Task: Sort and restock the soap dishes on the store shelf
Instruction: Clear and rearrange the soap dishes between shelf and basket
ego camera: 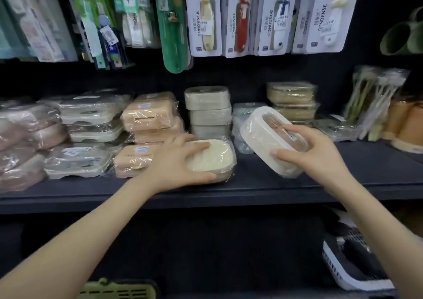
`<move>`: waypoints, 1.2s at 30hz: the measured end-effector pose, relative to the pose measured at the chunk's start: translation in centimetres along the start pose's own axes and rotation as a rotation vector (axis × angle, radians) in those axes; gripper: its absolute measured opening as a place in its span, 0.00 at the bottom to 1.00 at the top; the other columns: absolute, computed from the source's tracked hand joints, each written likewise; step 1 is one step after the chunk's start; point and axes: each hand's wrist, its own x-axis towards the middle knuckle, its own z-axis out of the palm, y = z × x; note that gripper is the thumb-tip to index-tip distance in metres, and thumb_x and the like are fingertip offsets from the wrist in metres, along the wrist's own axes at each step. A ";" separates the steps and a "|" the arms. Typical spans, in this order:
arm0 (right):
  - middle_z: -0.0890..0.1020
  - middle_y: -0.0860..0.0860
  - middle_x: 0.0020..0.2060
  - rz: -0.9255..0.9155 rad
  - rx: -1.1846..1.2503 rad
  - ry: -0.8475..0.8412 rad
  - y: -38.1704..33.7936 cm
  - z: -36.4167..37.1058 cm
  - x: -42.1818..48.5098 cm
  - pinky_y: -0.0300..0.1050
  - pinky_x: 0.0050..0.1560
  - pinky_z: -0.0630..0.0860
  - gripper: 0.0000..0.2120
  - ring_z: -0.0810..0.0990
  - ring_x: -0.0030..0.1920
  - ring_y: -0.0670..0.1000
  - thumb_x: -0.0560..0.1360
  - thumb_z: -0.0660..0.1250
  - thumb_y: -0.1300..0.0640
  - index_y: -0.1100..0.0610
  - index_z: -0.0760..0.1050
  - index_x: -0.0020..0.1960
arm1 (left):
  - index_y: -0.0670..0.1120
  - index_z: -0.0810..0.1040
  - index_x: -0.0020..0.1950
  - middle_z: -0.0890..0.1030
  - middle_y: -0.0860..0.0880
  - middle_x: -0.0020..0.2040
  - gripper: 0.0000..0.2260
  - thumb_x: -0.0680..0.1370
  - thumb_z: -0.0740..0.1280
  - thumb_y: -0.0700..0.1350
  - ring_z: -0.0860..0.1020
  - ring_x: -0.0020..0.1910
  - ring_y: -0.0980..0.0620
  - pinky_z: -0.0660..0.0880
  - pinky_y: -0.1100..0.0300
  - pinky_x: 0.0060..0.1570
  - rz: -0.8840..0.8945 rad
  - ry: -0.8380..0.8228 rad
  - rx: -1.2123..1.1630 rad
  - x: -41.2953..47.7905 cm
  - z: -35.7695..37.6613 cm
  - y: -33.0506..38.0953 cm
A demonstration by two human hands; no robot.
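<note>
My left hand (178, 161) grips a cream, plastic-wrapped soap dish (215, 155) that lies flat near the front of the dark shelf (251, 184). My right hand (313, 152) holds a white soap dish (258, 129) tilted above the shelf, thumb under its near end and fingers over its top. Behind them stand stacks of wrapped soap dishes: pinkish ones (23, 138) at far left, grey-white ones (91, 124), peach ones (148, 115), grey ones (208, 110) and olive-tan ones (290, 99).
Packaged toothbrushes and travel cases (206, 17) hang above the shelf. Bagged long-handled items (370, 99) and tan cups (405, 124) stand at the right. On the lower level sit a white basket (352, 266) at right and a green basket (119, 289) at bottom.
</note>
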 end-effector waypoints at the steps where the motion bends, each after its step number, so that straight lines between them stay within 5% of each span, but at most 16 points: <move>1: 0.76 0.42 0.60 -0.004 0.013 -0.002 0.3 -0.1 0.5 0.54 0.64 0.72 0.34 0.72 0.63 0.48 0.54 0.72 0.33 0.36 0.75 0.60 | 0.65 0.67 0.70 0.65 0.54 0.71 0.43 0.56 0.55 0.78 0.61 0.70 0.52 0.58 0.54 0.68 0.001 -0.022 0.030 0.9 0.6 0.1; 9: 0.76 0.42 0.56 -0.044 0.007 -0.038 -0.4 1.3 6.4 0.51 0.57 0.74 0.30 0.72 0.61 0.49 0.58 0.75 0.38 0.42 0.74 0.59 | 0.62 0.71 0.69 0.68 0.53 0.72 0.43 0.59 0.48 0.81 0.63 0.71 0.52 0.58 0.58 0.67 0.030 -0.040 0.109 4.4 2.5 0.3; 11: 0.75 0.44 0.55 -0.048 0.028 -0.045 -1.0 2.3 7.8 0.49 0.56 0.74 0.29 0.72 0.61 0.50 0.61 0.78 0.44 0.47 0.72 0.59 | 0.57 0.76 0.66 0.74 0.50 0.67 0.45 0.62 0.44 0.80 0.69 0.67 0.49 0.60 0.52 0.68 0.124 -0.022 0.203 4.9 2.1 -0.2; 15: 0.74 0.46 0.56 -0.058 0.079 -0.067 -2.1 4.1 10.3 0.52 0.59 0.74 0.27 0.72 0.61 0.51 0.63 0.78 0.47 0.50 0.72 0.57 | 0.53 0.84 0.53 0.82 0.48 0.53 0.27 0.70 0.57 0.69 0.79 0.54 0.45 0.69 0.37 0.62 0.251 0.195 0.312 5.3 1.3 -0.9; 21: 0.74 0.48 0.62 -0.107 0.146 -0.049 -2.6 6.9 12.4 0.53 0.65 0.71 0.25 0.72 0.63 0.50 0.64 0.79 0.48 0.48 0.76 0.58 | 0.46 0.83 0.54 0.80 0.42 0.53 0.21 0.72 0.60 0.59 0.77 0.53 0.39 0.72 0.43 0.56 0.099 0.595 0.362 5.9 -2.4 -2.9; 25: 0.69 0.51 0.68 -0.140 0.160 -0.005 -3.9 8.3 13.5 0.46 0.70 0.63 0.24 0.66 0.70 0.52 0.65 0.79 0.51 0.49 0.77 0.59 | 0.46 0.81 0.56 0.80 0.40 0.56 0.26 0.73 0.55 0.61 0.77 0.55 0.36 0.68 0.35 0.60 -0.156 0.489 0.387 7.4 -3.6 -5.5; 29: 0.66 0.54 0.71 -0.226 0.150 0.029 -4.7 9.9 13.3 0.41 0.68 0.59 0.23 0.62 0.72 0.52 0.65 0.79 0.55 0.52 0.79 0.59 | 0.46 0.83 0.54 0.82 0.42 0.55 0.29 0.73 0.52 0.63 0.79 0.52 0.36 0.72 0.40 0.55 -0.230 0.372 0.358 9.0 -2.9 -8.4; 36: 0.64 0.54 0.72 -0.259 0.030 -0.015 -7.1 11.6 15.8 0.44 0.71 0.57 0.22 0.59 0.74 0.52 0.66 0.78 0.53 0.48 0.78 0.58 | 0.50 0.83 0.54 0.84 0.48 0.49 0.21 0.74 0.57 0.58 0.80 0.46 0.39 0.72 0.45 0.50 -0.185 0.553 0.355 9.7 -1.1 -10.2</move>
